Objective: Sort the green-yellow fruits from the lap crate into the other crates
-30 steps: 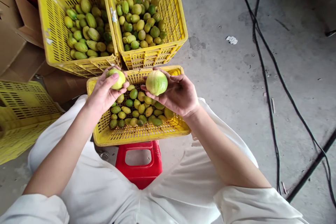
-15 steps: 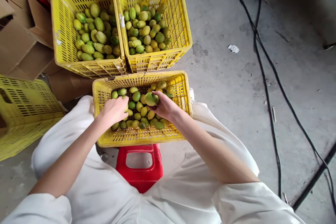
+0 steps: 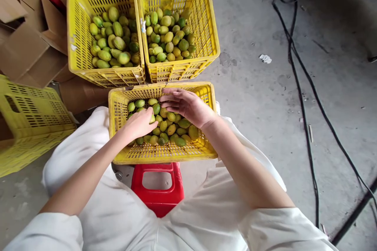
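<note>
Left hand [image 3: 143, 122] down among the fruit, back toward me, thumb and index narrow on either side of one yellow-green fruit [image 3: 152, 119]. Knuckles block the rest, so I can't tell whether they've actually closed on it. Right hand [image 3: 190, 106] is loose: fingers extended, slightly apart, palm bare, raised over the same load and pointing across toward the left. I read that as keeping it near the pile without covering what the left is on.

Under both: loose fruit [image 3: 171, 130], green to yellow, lying in the front crate [image 3: 165, 160], mostly a spread layer, so I'd guess single pieces are easy to pick out. Crate sits between the knees in white trousers [image 3: 123, 211], presumably so neither arm has to stretch. Red stool [image 3: 157, 197] pokes out below its near rim.

Just beyond, side by side: back left crate [image 3: 75, 27] and back right crate [image 3: 207, 19], each holding more fruit, likely set close for short reach. Further out: another yellow crate [image 3: 29, 106] and cardboard boxes [image 3: 28, 55] on the left, black cable [image 3: 308, 143] across the floor [image 3: 244, 98] on the right.
</note>
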`<action>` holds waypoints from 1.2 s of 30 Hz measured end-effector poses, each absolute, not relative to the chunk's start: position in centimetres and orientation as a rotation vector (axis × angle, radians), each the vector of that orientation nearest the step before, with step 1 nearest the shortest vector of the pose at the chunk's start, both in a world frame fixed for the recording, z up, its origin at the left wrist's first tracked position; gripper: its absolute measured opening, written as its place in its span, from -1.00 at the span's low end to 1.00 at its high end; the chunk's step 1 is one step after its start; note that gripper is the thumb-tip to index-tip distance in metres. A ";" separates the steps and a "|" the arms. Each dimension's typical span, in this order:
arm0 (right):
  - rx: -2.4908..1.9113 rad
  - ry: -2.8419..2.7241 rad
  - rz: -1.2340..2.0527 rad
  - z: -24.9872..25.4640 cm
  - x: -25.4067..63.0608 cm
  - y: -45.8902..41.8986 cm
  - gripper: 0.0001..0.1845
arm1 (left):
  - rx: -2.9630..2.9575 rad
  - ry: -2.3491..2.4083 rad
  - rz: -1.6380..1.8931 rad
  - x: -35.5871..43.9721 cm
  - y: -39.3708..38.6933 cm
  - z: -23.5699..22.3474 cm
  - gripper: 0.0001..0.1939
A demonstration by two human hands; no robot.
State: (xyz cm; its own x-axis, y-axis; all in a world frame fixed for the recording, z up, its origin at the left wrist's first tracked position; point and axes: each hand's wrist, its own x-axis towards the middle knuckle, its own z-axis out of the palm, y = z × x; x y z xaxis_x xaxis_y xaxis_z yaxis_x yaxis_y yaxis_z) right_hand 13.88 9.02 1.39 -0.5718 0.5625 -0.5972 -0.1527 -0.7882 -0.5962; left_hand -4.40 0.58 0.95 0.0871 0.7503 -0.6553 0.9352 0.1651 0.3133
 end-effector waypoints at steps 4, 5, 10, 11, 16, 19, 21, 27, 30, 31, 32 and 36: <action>-1.459 -0.245 2.170 -0.4 14.5 9.3 -0.90 | 0.917 1.654 0.231 -3.1 1.0 -0.4 -0.72; -1.466 -0.108 2.148 -0.3 14.8 9.4 -0.86 | 0.685 1.601 0.375 -2.6 1.2 -0.7 -0.73; -1.446 0.157 2.029 1.0 16.5 9.7 -0.80 | 0.221 1.161 1.059 -1.5 3.2 1.4 -0.82; -1.438 0.166 2.026 1.2 16.8 9.7 -0.80 | 0.264 1.091 1.168 -1.7 3.7 2.3 -0.78; -1.412 0.213 2.029 1.6 17.6 9.1 -0.80 | 0.538 1.005 1.446 -3.7 5.9 5.5 -0.58; -1.411 0.216 2.033 1.5 17.8 9.0 -0.80 | 0.569 1.015 1.428 -4.4 6.1 4.7 -0.59; -1.416 0.212 2.034 1.5 17.9 9.0 -0.80 | 0.551 1.023 1.387 -4.6 5.9 3.7 -0.57; -1.439 0.174 2.033 1.0 18.2 9.0 -0.78 | 0.461 1.094 1.298 -5.1 5.1 2.1 -0.59; -1.469 0.161 2.004 0.2 18.5 8.8 -0.80 | 0.374 1.117 1.284 -5.4 4.8 2.4 -0.62; -1.480 0.156 1.996 -0.1 18.6 8.8 -0.81 | 0.346 1.121 1.283 -5.4 4.7 2.4 -0.62; -1.489 0.150 1.991 -0.5 18.7 8.7 -0.81 | 0.322 1.125 1.283 -5.5 4.6 2.5 -0.63; -1.532 0.144 1.975 -1.7 18.8 8.5 -0.80 | 0.301 1.164 1.251 -5.9 4.3 1.8 -0.65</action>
State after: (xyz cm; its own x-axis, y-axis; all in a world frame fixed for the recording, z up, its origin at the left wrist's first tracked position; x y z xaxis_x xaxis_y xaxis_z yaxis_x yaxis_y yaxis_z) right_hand 18.78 8.54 -1.68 -0.1282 0.4064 -0.9046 -0.5330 -0.7975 -0.2827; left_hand -5.91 4.33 1.81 -0.1285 0.8466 -0.5165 -0.5761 0.3602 0.7338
